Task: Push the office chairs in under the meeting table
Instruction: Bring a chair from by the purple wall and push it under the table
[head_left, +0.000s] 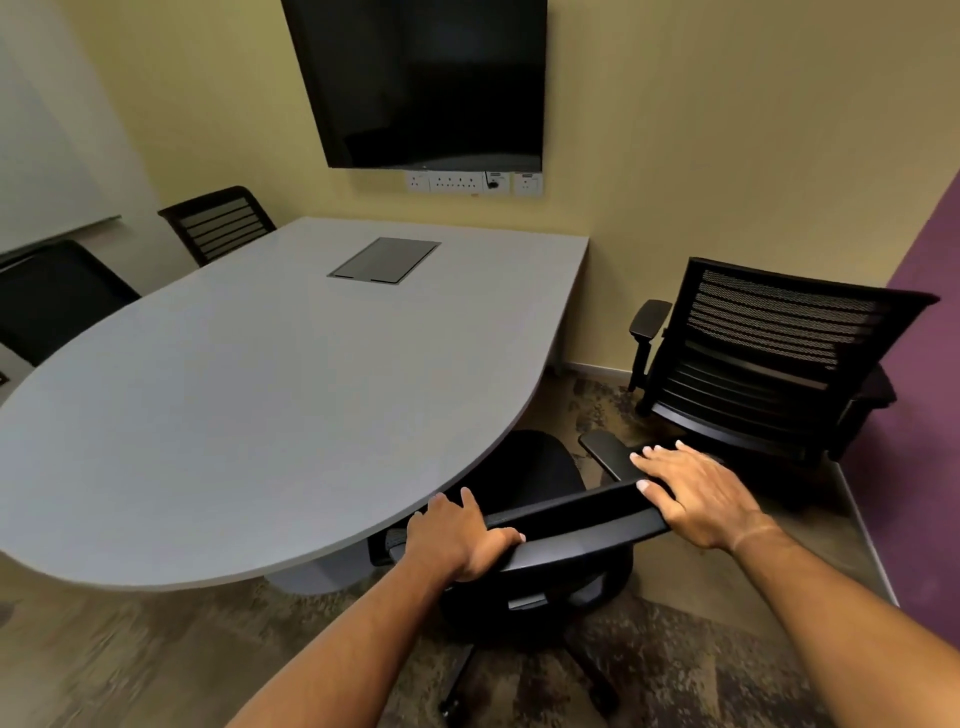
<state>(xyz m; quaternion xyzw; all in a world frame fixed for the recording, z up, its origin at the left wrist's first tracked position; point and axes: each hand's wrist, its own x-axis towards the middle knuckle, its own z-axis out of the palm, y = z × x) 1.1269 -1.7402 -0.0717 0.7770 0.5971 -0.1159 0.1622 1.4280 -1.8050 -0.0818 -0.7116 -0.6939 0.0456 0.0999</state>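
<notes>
A grey meeting table (260, 374) with a rounded near end fills the middle of the view. Right in front of me stands a black office chair (530, 478), its seat partly under the table's edge. My left hand (457, 535) grips the left end of its backrest top. My right hand (696, 493) lies on the right end of the backrest, fingers spread over it. A second black mesh chair (769, 353) stands away from the table at the right, by the purple wall. Two more chairs, a slatted-back chair (218, 223) and a dark chair (52, 296), sit at the table's far left side.
A dark screen (426, 78) hangs on the yellow wall above a row of sockets (467, 183). A cable hatch (383, 260) is set in the tabletop. A purple wall (914, 467) closes the right side. Patterned carpet (691, 675) covers the floor around the chair.
</notes>
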